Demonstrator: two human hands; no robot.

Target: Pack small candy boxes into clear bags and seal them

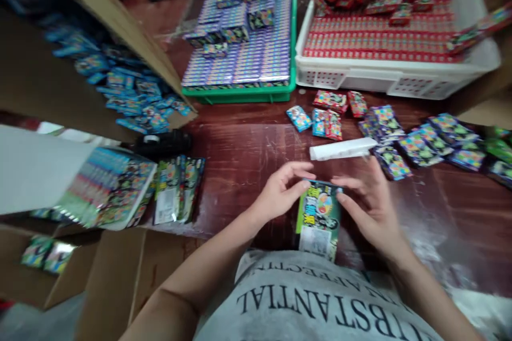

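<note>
Two hands meet at the top of one green bag (318,224), which is near the table's (240,144) front edge, close to the shirt (312,298). The left hand (282,189) appears closed on the near-left top corner, thumb against fingers; the right hand (372,210) is loosely curled, thumb by the opposite corner, and I cannot tell whether it grips. Working at both corners probably keeps the top edge steady. Loose packs (330,100) lie past a white strip (343,148), likely for easy reach; a green tray (192,97) and white basket (360,77) behind presumably keep colours apart.
</note>
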